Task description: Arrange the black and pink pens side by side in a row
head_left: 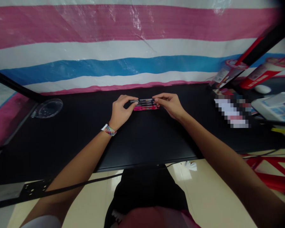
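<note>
Several pens point(146, 103) lie side by side on the black desk, running left to right between my hands. Most have dark caps and clear barrels. The nearest is a pink pen point(142, 108). My left hand point(122, 109), with a colourful woven band on its wrist, pinches the left end of the farthest pen between thumb and fingers. At the other end, the thumb and fingers of my right hand point(169, 104) close on the same pen. My fingertips partly cover the ends of the row, so the exact contact is hard to see.
A clear plastic lid point(48, 108) lies at the left. Two drink cups with red straws, the nearer a clear cup point(228, 74), stand at the back right, near a white mouse point(262, 89) and papers. Striped sheeting point(123, 25) hangs behind the desk point(68, 139).
</note>
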`<state>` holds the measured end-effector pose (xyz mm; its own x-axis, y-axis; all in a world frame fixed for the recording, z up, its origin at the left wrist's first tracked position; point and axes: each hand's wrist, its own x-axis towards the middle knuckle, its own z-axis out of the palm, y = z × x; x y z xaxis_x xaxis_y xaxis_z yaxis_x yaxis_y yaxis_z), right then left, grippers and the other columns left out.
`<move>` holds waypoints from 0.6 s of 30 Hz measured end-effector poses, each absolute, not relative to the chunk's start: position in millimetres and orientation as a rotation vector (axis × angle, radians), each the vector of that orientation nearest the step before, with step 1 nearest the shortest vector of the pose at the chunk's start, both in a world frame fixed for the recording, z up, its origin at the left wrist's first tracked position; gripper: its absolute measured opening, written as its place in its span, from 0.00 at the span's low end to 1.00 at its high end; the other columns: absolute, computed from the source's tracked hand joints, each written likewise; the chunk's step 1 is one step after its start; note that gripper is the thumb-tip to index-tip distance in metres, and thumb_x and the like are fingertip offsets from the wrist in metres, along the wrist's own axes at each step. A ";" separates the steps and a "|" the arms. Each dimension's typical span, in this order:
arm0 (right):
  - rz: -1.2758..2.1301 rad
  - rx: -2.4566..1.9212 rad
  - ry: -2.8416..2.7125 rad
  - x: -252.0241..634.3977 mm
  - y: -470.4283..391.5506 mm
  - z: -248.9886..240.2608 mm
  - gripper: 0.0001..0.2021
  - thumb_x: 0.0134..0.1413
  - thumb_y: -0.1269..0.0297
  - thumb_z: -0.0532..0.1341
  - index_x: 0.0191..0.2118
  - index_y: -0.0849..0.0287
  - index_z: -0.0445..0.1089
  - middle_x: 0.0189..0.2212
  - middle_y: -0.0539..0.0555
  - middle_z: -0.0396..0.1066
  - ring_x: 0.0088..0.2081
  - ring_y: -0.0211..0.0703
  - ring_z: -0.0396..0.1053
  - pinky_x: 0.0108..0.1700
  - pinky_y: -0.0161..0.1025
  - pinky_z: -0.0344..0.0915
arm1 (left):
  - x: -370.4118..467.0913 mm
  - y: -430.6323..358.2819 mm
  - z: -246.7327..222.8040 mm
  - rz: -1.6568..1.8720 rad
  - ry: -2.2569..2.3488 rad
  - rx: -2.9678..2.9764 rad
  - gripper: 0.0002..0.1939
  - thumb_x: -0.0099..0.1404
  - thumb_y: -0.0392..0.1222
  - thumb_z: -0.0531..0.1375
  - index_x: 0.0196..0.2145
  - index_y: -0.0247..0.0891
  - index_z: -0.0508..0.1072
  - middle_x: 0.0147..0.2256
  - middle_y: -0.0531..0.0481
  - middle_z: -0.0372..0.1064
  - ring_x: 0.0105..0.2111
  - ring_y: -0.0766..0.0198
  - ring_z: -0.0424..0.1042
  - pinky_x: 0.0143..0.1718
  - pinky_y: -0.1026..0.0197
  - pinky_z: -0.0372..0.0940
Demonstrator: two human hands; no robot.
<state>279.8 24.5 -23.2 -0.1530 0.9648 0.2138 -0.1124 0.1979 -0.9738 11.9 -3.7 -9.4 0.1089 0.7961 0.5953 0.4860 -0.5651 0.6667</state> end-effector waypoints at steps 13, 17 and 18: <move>1.160 -0.913 -1.302 275.7 26.8 -27.0 0.11 0.49 0.57 0.80 0.40 0.50 0.90 0.36 0.52 0.86 0.33 0.44 0.77 0.46 0.51 0.80 | 9.4 1.5 -13.8 1.411 1.175 1.884 0.15 0.75 0.59 0.69 0.44 0.45 0.84 0.37 0.49 0.82 0.40 0.57 0.82 0.49 0.52 0.75; 1.155 -0.898 -1.292 278.8 30.8 -29.7 0.11 0.49 0.58 0.80 0.40 0.50 0.89 0.35 0.52 0.85 0.33 0.43 0.76 0.47 0.51 0.79 | 8.0 5.5 -14.4 1.399 1.189 1.861 0.18 0.80 0.57 0.62 0.39 0.44 0.84 0.31 0.50 0.80 0.37 0.57 0.82 0.50 0.51 0.74; 1.151 -0.905 -1.297 279.4 31.4 -30.2 0.11 0.50 0.57 0.80 0.40 0.50 0.89 0.35 0.52 0.85 0.34 0.44 0.77 0.48 0.52 0.79 | 7.5 6.5 -14.8 1.393 1.196 1.850 0.18 0.81 0.57 0.61 0.40 0.45 0.84 0.30 0.50 0.79 0.36 0.58 0.81 0.49 0.51 0.74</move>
